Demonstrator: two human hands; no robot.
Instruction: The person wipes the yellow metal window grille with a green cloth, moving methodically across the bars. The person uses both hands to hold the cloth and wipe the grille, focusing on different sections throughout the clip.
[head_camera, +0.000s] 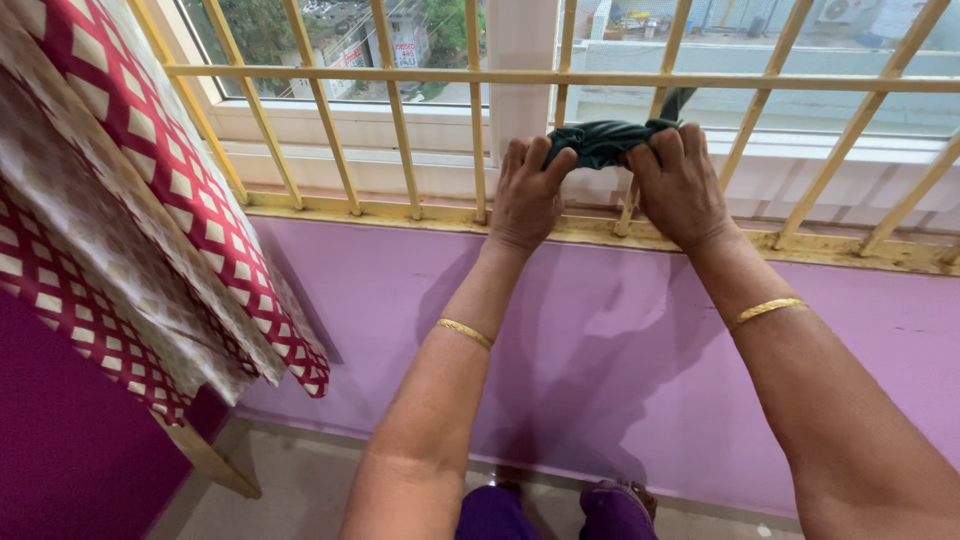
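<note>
Left hand: our left hand (527, 195) is raised to the window grille, arm stretched forward and up, palm away from us, fingers curled over the near end of a dark green cloth (605, 140) and pinching it against the thumb.
Right hand: our right hand (680, 185) sits just beside the left one, also back-of-hand toward us, fingers closed over the other end of the same cloth, gripping it tight.
Cloth: we see a dark green, soft, crumpled roll bunched between both hands, lying against the grille bars, with a narrow tail rising behind one slanted bar.
Bangles: a thin gold bangle (465, 332) circles our left forearm, and another gold bangle (766, 310) our right wrist.
Grille: the yellow metal grille (400, 75) has slim painted bars, some upright and some slanted, with a worn, chipped lower rail.
Wall: below it runs a smooth lilac wall (380, 300), scuffed in places, carrying our arms' shadows.
Fabric at left: a red cloth with a cream diamond pattern (120, 110) hangs folded over a wooden frame, with a brown mottled layer between its folds.
Signs: through the glass, a small pale sign (405, 52) stands on a far wall across the street, too small for us to make out.
</note>
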